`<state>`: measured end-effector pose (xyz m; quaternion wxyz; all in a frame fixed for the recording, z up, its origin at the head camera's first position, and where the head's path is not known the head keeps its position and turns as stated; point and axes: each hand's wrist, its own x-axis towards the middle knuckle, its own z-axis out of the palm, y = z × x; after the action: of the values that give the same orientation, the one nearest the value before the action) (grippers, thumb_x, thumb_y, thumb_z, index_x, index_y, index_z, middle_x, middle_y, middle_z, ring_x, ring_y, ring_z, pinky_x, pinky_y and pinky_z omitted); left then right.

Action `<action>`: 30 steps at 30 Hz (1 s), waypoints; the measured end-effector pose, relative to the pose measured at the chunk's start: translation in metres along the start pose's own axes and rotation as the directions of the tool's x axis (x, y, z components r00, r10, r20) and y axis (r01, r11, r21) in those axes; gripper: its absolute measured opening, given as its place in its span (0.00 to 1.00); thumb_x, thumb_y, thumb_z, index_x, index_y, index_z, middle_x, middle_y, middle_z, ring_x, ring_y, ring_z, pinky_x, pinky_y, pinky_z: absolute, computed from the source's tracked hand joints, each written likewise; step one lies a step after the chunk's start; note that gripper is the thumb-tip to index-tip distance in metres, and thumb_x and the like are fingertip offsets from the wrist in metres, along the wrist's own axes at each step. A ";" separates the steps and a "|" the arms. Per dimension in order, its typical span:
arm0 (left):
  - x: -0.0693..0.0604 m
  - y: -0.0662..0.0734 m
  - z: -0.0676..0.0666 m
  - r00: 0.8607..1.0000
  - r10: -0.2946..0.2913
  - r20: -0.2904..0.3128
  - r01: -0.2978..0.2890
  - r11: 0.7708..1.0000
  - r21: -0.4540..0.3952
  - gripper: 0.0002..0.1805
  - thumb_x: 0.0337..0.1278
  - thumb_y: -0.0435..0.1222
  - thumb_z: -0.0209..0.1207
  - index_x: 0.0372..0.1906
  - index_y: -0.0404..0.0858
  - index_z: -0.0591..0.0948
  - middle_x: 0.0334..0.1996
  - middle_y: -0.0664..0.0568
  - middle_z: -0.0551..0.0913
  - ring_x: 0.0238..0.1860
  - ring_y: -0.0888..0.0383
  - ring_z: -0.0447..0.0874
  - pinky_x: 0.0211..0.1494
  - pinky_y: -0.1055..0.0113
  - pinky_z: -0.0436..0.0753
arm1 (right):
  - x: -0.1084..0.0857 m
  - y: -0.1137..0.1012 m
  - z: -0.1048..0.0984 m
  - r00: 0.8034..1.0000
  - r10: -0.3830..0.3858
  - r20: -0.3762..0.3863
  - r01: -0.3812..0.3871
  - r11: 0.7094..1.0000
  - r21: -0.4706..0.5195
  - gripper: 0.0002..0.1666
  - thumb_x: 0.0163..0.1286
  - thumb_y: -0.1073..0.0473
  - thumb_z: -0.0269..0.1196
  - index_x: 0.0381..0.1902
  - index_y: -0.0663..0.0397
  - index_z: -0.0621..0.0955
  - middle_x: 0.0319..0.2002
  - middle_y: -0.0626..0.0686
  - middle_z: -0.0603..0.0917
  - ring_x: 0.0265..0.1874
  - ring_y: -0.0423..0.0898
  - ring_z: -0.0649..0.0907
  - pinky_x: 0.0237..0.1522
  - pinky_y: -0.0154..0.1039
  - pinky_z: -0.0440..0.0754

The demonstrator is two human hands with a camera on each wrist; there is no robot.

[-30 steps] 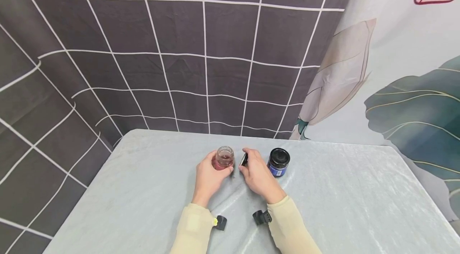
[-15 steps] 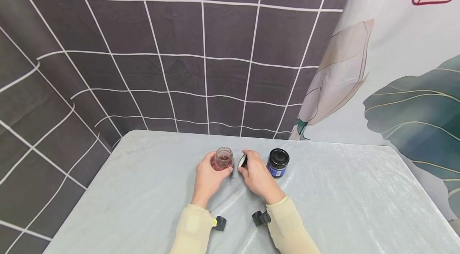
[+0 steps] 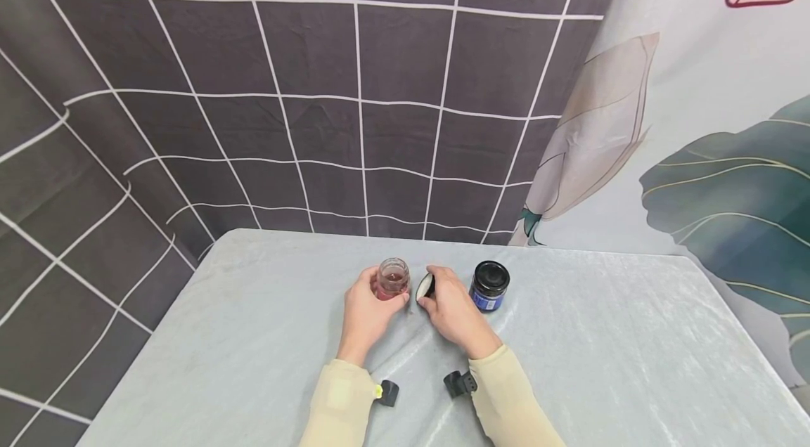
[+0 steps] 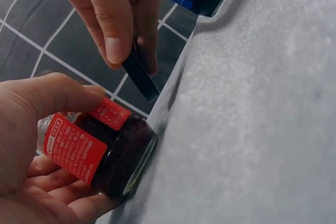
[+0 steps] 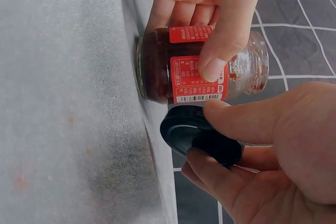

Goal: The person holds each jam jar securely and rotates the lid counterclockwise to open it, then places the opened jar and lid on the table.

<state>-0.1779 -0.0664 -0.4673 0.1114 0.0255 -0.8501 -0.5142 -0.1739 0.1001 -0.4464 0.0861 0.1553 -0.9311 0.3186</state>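
Head view: bright, diffuse, even light; perspective stretched toward edges across dark grey fabric wall with white grid lines (image 3: 405, 53). Pale sheen streaks, right side of silvery-grey fabric table cover (image 3: 633, 334). Wrist views: dimmer, cooler; near fabric soft-focused. Right wrist view: soft shadow on cover; glints on red-labelled clear glass jar (image 5: 189, 77).

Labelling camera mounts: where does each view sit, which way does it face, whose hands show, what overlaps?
Head: worn on the head, facing forward and down at the table and gridded backdrop; left hand, right hand and sleeves show.
Left wrist: worn on the left wrist, facing the open red-labelled jar in the left hand; right hand shows at top.
Right wrist: worn on the right wrist, facing the black lid in the right hand; left hand shows at top.
Both wrist views share that jar and lid.
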 end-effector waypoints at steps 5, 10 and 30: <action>0.000 0.001 0.000 1.000 0.007 -0.004 -0.007 1.000 -0.006 0.34 0.41 0.38 0.77 0.58 0.33 0.79 0.43 0.45 0.86 0.46 0.51 0.85 0.52 0.53 0.81 | 0.000 -0.001 0.000 1.000 0.017 0.020 -0.017 1.000 -0.007 0.31 0.61 0.67 0.71 0.59 0.77 0.74 0.54 0.69 0.80 0.57 0.63 0.79 0.61 0.55 0.75; -0.001 0.000 -0.001 1.000 0.016 -0.007 -0.016 1.000 -0.006 0.33 0.41 0.38 0.77 0.57 0.33 0.79 0.43 0.45 0.87 0.46 0.51 0.85 0.51 0.53 0.82 | -0.001 -0.001 0.000 0.999 0.030 0.039 -0.030 1.000 -0.004 0.31 0.61 0.66 0.71 0.59 0.77 0.74 0.54 0.69 0.80 0.57 0.63 0.79 0.61 0.55 0.75; -0.001 -0.002 0.001 1.000 0.006 -0.013 -0.006 1.000 0.010 0.34 0.40 0.37 0.77 0.57 0.32 0.78 0.44 0.43 0.86 0.46 0.49 0.85 0.52 0.52 0.81 | -0.001 0.000 0.007 0.999 -0.002 0.033 0.001 1.000 0.013 0.32 0.59 0.67 0.72 0.58 0.79 0.74 0.53 0.70 0.80 0.56 0.63 0.80 0.61 0.54 0.75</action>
<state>-0.1777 -0.0658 -0.4695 0.1183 0.0268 -0.8519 -0.5094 -0.1735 0.0961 -0.4519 0.0698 0.1618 -0.9303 0.3218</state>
